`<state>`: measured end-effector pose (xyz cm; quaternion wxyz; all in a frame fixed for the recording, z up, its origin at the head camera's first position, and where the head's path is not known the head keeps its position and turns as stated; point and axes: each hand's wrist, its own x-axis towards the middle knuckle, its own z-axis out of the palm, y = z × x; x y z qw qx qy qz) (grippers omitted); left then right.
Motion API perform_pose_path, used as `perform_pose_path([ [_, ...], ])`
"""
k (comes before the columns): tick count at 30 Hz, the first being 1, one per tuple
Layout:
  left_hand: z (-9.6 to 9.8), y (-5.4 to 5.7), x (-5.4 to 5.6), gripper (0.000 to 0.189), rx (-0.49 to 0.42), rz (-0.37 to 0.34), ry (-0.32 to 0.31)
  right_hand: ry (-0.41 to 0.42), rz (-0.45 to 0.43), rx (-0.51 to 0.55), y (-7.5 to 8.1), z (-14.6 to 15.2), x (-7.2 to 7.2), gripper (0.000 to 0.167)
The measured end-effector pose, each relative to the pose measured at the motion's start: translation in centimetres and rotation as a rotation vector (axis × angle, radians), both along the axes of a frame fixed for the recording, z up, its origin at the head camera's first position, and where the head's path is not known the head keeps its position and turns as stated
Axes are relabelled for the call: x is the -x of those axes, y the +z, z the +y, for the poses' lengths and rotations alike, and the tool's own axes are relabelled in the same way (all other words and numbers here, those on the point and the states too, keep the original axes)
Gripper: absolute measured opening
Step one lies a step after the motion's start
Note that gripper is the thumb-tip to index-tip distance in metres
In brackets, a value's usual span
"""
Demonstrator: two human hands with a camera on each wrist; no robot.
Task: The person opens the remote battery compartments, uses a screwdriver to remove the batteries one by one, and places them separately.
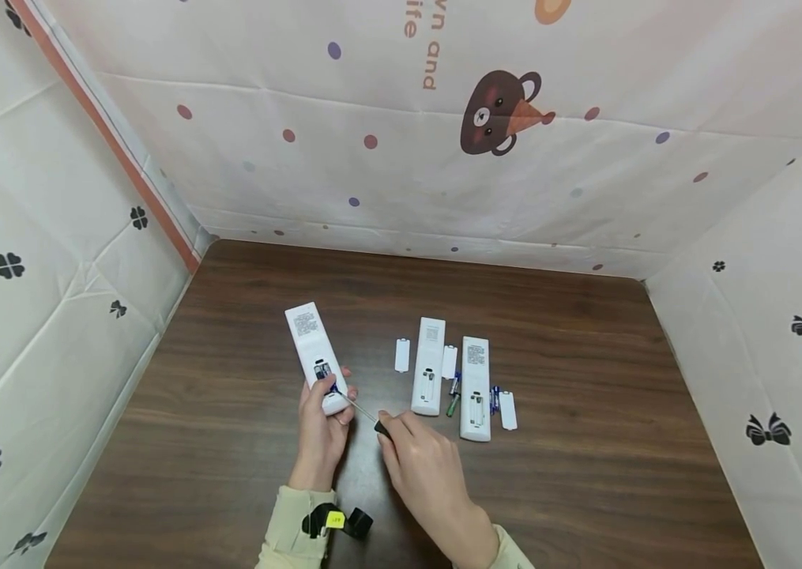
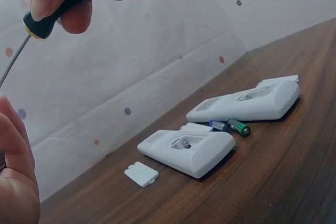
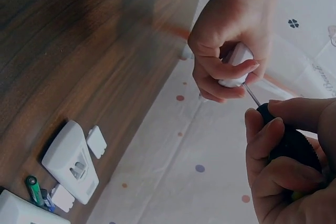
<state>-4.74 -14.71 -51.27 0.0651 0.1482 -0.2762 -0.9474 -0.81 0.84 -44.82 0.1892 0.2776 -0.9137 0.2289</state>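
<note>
My left hand [image 1: 321, 438] grips a white remote control [image 1: 310, 338] with its back facing up, the thumb pressing beside the battery compartment. Batteries [image 1: 322, 369] show inside that compartment, partly covered by the thumb. In my right hand [image 1: 431, 472] is a screwdriver [image 3: 295, 148] with a dark handle and a thin metal shaft. Its tip reaches the lower end of the compartment, right by the left thumb. The right wrist view shows the left fingers curled round the end of the remote, with the shaft meeting it there.
Two more white remotes, one in the middle [image 1: 431, 348] and one to its right [image 1: 475, 371], lie back up with bare battery slots. Loose covers [image 1: 402, 356] and batteries, including a green one [image 2: 239, 127], lie around them. Printed cloth walls [image 1: 372, 111] enclose the wooden table [image 1: 571, 356].
</note>
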Motion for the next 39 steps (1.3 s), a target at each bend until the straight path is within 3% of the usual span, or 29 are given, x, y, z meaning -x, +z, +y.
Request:
perform_pose_path([
  [16,-0.2,0.6,-0.1,0.031,-0.031,0.002,-0.002,0.001,-0.01,0.033,0.2,0.0,-0.2,0.021],
  [25,-0.3,0.6,0.0,0.031,-0.003,0.022,-0.012,-0.014,-0.045,0.044,-0.2,0.6,-0.5,0.022],
  [33,0.1,-0.5,0.2,0.032,0.109,0.022,-0.034,-0.107,-0.115,0.104,-1.5,2.4,0.2,0.024],
  [39,1.0,-1.5,0.5,0.039,0.307,-0.081,-0.116,-0.242,-0.222,0.164,-2.2,4.5,1.9,0.025],
])
